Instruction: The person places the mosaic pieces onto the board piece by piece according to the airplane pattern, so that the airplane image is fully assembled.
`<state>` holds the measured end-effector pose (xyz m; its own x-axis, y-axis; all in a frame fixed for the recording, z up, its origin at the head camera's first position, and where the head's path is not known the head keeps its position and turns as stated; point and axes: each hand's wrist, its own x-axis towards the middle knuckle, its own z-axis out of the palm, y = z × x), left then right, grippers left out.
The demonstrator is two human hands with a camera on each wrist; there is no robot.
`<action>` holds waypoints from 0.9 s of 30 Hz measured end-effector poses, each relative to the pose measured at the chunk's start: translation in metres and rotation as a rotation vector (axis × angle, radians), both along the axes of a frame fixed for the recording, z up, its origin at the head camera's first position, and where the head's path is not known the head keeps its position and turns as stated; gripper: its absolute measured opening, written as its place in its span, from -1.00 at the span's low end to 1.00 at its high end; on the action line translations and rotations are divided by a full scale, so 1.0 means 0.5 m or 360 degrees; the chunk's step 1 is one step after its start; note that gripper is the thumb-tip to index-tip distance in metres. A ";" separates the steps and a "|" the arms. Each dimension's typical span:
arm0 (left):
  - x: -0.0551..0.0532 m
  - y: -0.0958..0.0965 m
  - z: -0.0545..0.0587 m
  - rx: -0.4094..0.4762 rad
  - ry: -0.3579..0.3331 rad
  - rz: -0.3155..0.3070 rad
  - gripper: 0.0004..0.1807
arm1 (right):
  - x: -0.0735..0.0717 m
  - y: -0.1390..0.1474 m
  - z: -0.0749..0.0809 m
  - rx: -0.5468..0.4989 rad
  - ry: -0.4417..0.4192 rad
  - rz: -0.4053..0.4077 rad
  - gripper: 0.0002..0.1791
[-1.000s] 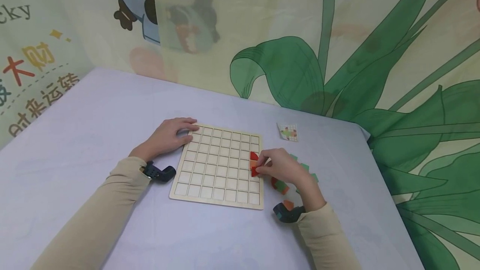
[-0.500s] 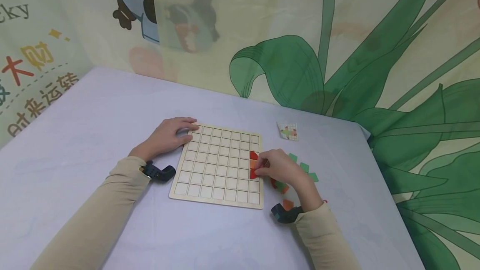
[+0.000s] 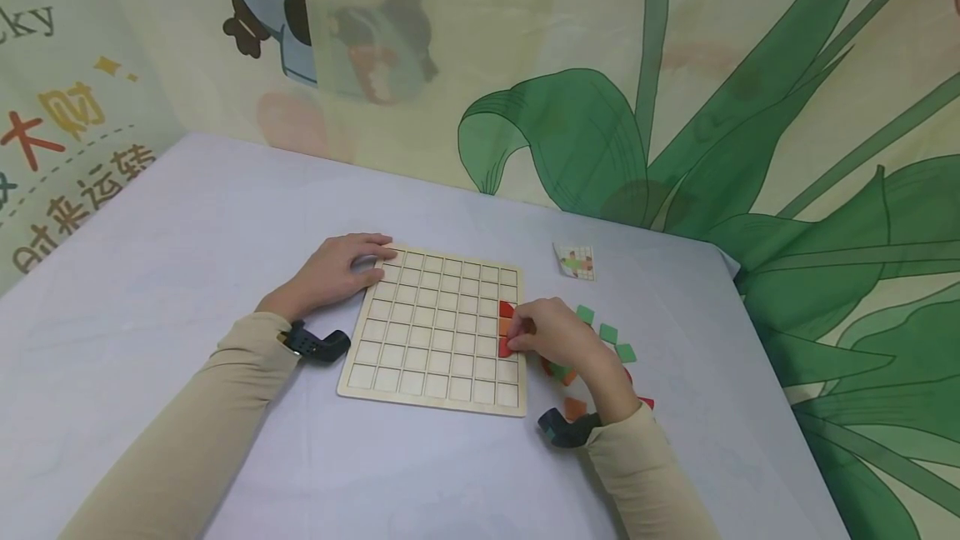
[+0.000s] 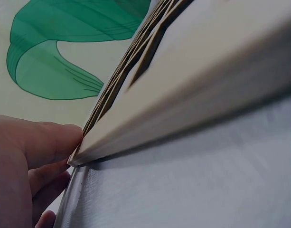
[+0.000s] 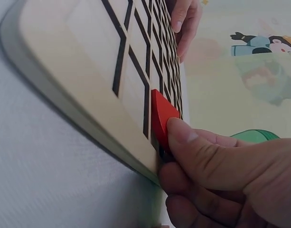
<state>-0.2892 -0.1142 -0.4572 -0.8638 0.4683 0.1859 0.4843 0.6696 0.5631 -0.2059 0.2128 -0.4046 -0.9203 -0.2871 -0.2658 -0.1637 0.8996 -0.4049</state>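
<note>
A pale wooden grid board (image 3: 435, 404) lies on the white table. My left hand (image 3: 341, 269) rests at its far left corner, fingertips on the edge with the thumb apart along the left side. In the right wrist view, my right hand (image 5: 221, 166) pinches a red quarter-round tile (image 5: 163, 114) between thumb and fingers. This tile stands tilted in a cell of the right column, partly hidden by the thumb. Just beyond it in the head view lie an orange tile (image 3: 505, 327) and another red tile (image 3: 506, 309), both in cells of that column.
Loose green tiles (image 3: 608, 333), an orange tile (image 3: 575, 409) and a red tile (image 3: 647, 402) lie right of the board, some hidden under my right forearm. A small pattern card (image 3: 576, 262) lies behind them. A printed cloth (image 3: 420, 132) hangs behind the table.
The red tile in my right hand has shifted slightly and now sits flatter into its cell below the orange one. My left hand has stayed in place on the board's corner.
</note>
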 end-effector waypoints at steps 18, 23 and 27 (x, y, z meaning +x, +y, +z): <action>0.000 0.000 0.001 0.0007 0.0017 -0.0006 -0.63 | 0.000 -0.004 0.001 0.0005 0.0049 0.0039 -0.84; 0.001 0.000 0.003 0.0007 -0.0001 -0.0001 -0.62 | 0.000 -0.003 0.001 0.0013 0.0034 0.0034 -0.83; 0.002 0.000 0.003 0.0008 -0.0010 -0.0003 -0.62 | -0.001 -0.003 -0.001 0.0017 0.0041 0.0039 -0.83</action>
